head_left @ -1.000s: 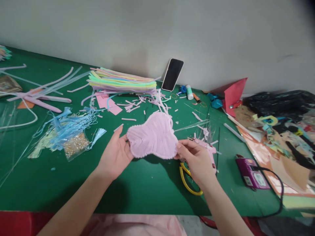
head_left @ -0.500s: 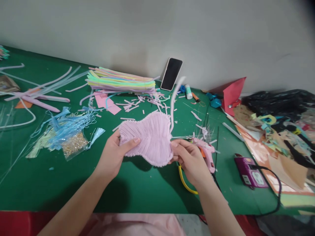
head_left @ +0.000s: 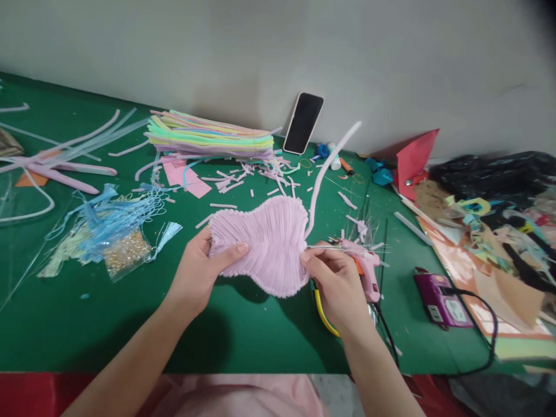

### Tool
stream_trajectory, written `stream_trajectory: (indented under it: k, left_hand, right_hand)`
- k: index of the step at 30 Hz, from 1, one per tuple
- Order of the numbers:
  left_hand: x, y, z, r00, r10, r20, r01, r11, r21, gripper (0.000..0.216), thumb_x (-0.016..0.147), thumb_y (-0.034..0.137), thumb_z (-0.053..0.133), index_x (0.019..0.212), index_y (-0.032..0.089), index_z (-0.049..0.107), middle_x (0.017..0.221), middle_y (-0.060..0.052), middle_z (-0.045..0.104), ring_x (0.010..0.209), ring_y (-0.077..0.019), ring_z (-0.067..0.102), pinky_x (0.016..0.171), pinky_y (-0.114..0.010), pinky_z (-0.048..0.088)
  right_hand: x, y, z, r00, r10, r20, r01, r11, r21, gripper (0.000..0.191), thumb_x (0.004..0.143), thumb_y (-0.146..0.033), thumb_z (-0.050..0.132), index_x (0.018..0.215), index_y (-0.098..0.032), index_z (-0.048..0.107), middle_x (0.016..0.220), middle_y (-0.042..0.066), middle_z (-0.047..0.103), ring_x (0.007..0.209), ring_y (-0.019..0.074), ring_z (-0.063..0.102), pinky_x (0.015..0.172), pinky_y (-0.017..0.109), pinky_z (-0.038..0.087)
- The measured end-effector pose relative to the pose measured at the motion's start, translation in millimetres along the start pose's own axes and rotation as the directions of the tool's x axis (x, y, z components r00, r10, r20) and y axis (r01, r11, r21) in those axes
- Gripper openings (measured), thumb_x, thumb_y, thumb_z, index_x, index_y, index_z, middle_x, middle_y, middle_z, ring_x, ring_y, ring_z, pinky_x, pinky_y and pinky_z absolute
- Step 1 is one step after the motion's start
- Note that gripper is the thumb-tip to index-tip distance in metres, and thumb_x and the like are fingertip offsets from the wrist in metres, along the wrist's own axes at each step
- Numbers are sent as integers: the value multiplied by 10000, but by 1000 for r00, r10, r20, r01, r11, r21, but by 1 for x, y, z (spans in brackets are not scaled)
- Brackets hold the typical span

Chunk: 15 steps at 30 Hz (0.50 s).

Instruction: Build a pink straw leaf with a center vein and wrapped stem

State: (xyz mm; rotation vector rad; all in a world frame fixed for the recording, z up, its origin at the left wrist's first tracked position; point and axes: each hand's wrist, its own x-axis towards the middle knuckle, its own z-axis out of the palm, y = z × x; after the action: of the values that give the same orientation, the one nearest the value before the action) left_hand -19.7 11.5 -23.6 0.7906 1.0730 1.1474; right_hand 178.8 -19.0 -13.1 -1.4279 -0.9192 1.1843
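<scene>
I hold a pink ribbed piece made of pipe cleaners (head_left: pixel 264 240) just above the green table (head_left: pixel 108 324). My left hand (head_left: pixel 202 272) grips its left edge, thumb on top. My right hand (head_left: pixel 336 284) pinches its right edge. From that right edge a loose pink pipe-cleaner end (head_left: pixel 330 168) sticks up and to the right. A pink glue gun (head_left: pixel 365 263) lies right behind my right hand, and yellow-handled scissors (head_left: pixel 324 315) lie under it.
A stack of coloured pipe cleaners (head_left: pixel 208 139) and pink offcuts lie behind the piece. A phone (head_left: pixel 303 123) leans on the wall. Blue tassels and a bag of gold beads (head_left: pixel 124 252) sit to the left. A purple device with a black cable (head_left: pixel 441 298) and paper scraps fill the right.
The pink piece has been lifted and turned, and my left thumb now lies on top of it. The loose pipe-cleaner end has swung up and out to the right.
</scene>
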Motion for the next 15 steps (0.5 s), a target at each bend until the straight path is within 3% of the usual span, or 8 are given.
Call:
stream_trajectory:
  k: [6,11,15]
  left_hand:
    - [-1,1,-1,998,-15,-57,15,1000,-7,413,644,268,841,1029,216,703,1049,-44,728,976,-244,663,831,-322,548]
    - [-2,1,0,998,7,-70,-4,999,39,436,634,296,844,1040,215,706,1046,-47,737,975,-261,670,829,-336,551]
    - [-3,0,-1,997,29,-68,-27,999,33,432,636,280,846,1041,218,710,1029,-35,739,933,-230,677,809,-304,555]
  right_hand:
    - [-6,1,3,999,-21,30,22,999,-43,204,834,-362,615,716,-207,675,568,-21,577,512,116,524,500,241,448]
    - [-13,-4,7,983,-174,-59,145,932,-333,150,804,-326,645,721,-204,678,643,13,659,559,146,589,537,268,497]
    - [-14,-3,7,960,-273,-54,214,850,-481,128,808,-276,621,716,-206,675,656,11,671,564,142,606,569,266,513]
